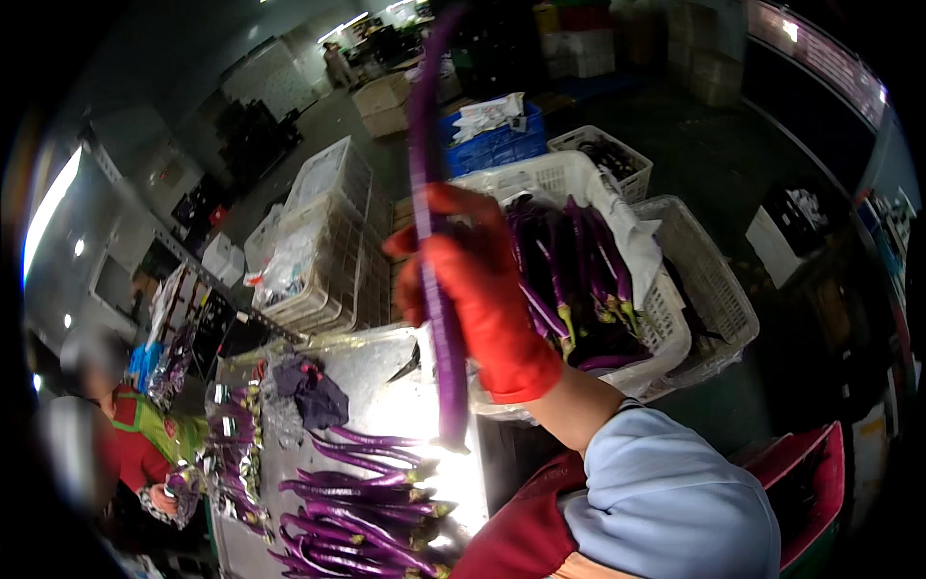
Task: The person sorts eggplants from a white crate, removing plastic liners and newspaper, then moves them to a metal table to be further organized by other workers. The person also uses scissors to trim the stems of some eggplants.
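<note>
My right hand (476, 289), in a red rubber glove, is closed around a long, slender purple eggplant (446, 357). It is held nearly upright, its thin end reaching the top of the view and its thick end over the metal table (371, 362). Below it on the table lies a pile of purple eggplants (357, 516), most with their green stem ends to the right. Just beyond my hand stands a white plastic crate (666, 314) holding many more eggplants (564, 251). No part of my left hand shows.
Dark crumpled cloth (309, 391) and wrapped eggplants (236, 454) lie along the table's far left side, near a person in a green apron (169, 434). Stacked white crates (328, 251) and a blue crate (497, 145) stand beyond. A red bin (810, 482) is at the right.
</note>
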{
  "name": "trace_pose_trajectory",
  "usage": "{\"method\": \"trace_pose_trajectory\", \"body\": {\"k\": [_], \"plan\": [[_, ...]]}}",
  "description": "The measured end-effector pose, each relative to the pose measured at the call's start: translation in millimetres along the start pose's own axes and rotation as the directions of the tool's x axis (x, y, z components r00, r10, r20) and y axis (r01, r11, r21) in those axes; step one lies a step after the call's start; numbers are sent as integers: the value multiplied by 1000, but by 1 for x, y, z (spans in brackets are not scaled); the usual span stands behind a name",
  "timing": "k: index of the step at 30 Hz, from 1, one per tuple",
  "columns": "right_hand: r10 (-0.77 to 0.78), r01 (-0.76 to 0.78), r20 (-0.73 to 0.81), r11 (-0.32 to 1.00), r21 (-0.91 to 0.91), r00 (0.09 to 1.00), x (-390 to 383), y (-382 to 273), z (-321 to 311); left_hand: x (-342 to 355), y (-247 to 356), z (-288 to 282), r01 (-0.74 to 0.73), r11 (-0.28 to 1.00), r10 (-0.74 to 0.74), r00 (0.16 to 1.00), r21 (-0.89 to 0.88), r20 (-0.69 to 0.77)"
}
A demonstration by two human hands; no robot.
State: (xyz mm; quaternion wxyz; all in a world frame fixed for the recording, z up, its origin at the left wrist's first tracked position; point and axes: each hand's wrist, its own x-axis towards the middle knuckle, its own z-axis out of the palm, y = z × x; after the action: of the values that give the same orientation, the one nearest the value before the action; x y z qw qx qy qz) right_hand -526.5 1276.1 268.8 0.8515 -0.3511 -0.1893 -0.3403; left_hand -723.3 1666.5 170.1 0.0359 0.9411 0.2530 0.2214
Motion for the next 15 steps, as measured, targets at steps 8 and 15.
{"method": "trace_pose_trajectory", "body": {"k": [8, 15], "plan": [[-156, 250, -547, 963, 101, 823, -1, -40, -81, 37, 35, 2, -233, 763, 169, 972, -602, -162], [-48, 52, -260, 999, 8, 964, 11, -15, -85, 34, 56, 10, -305, 879, 274, 952, -366, -134]]}}
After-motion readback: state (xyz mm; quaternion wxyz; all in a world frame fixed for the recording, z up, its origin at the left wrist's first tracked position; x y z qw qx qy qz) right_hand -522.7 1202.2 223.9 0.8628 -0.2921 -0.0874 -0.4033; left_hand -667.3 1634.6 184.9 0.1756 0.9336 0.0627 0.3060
